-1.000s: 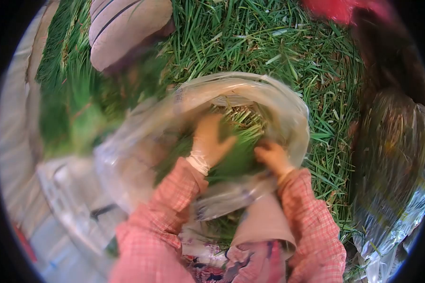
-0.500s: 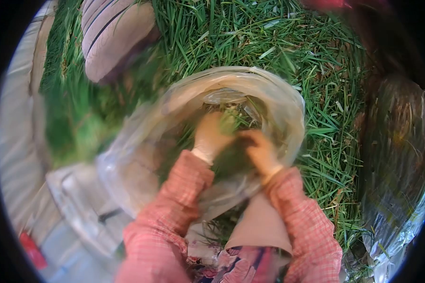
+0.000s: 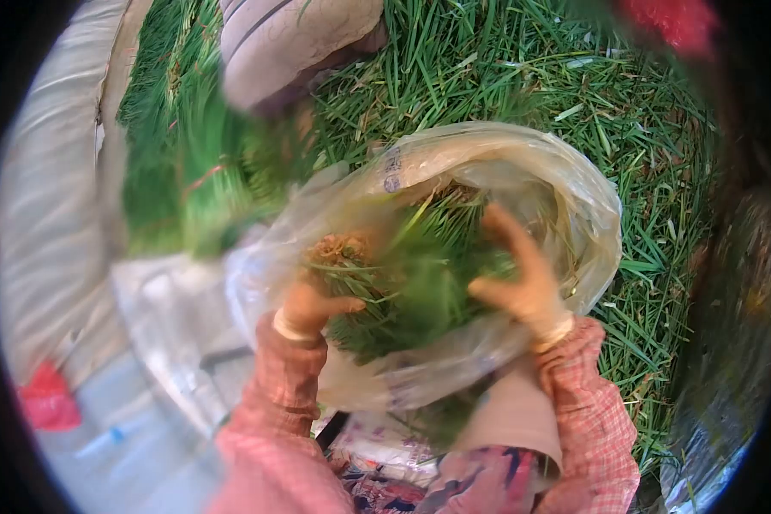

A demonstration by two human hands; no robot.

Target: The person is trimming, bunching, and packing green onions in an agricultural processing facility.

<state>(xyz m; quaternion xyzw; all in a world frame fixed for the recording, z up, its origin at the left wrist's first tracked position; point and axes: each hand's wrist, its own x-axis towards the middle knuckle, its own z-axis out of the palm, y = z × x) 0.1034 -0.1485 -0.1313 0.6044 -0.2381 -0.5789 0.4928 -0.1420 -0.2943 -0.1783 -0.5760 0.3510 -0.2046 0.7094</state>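
A large clear plastic bag (image 3: 587, 188) stands with its mouth wide open, and green grass-like stalks (image 3: 437, 283) lie inside it. At the left inside the bag is my left hand (image 3: 313, 304), its thumb spread, against a bunch with brownish root ends (image 3: 338, 250); how firmly it holds the bunch is hard to see. My right hand (image 3: 522, 287) is at the right inside the bag, fingers and thumb spread apart beside the stalks. Motion blurs the middle of the bag.
Loose green stalks (image 3: 660, 248) cover the ground behind and to the right. Tied bundles (image 3: 206, 193) lie at the left near a pale padded surface (image 3: 60, 188). A pinkish ribbed object (image 3: 300, 43) is at the top, a red item (image 3: 50, 398) at lower left, dark plastic (image 3: 720, 343) at right.
My hands, close together half a second ago, are now apart, the left one further left and the right one further right. The whole view has shifted, with the bag appearing further right.
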